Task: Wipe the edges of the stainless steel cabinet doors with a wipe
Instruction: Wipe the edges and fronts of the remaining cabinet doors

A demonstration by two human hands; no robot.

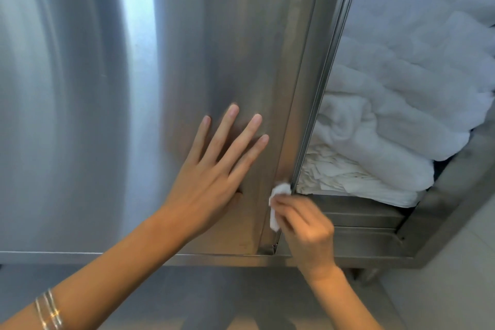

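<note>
Right fingers [292, 208] curled round wipe [280, 191] at door edge [302, 104]; left fingers [227, 136] straight, flat on door [187, 48].

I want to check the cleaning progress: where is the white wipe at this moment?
In the head view, the wipe is low, right of centre, pinched by the right hand against the door edge, beside the flat left hand.

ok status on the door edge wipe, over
Left hand flat on cabinet door. Right hand pinches wipe against door edge, low. Nothing blocking the edge.
</note>
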